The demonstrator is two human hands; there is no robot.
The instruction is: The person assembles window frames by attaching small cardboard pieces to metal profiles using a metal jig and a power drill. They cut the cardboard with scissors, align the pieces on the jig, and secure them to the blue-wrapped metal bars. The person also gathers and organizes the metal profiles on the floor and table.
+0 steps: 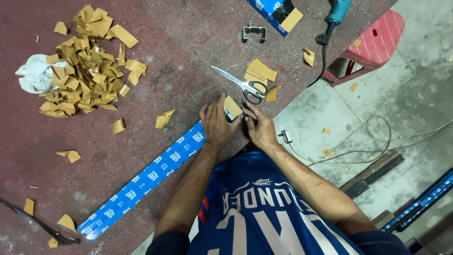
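Note:
A long blue printed bar (pixel 146 178) lies diagonally on the dark red worktable (pixel 179 61). My left hand (pixel 216 125) presses down on its upper end. My right hand (pixel 259 127) pinches at that same end, where a tan piece of tape (pixel 232 106) sticks up between the two hands. Grey-handled scissors (pixel 240 84) lie just beyond my hands, next to a small stack of tan tape pieces (pixel 260 71).
A big heap of tan tape scraps (pixel 85 66) and a white cloth (pixel 34 73) lie at the far left. Loose scraps dot the table. A metal clip (pixel 255 32), a blue box (pixel 276 12), a teal power tool (pixel 336 12), a red stool (pixel 373 45) and cables (pixel 377 137) are to the right.

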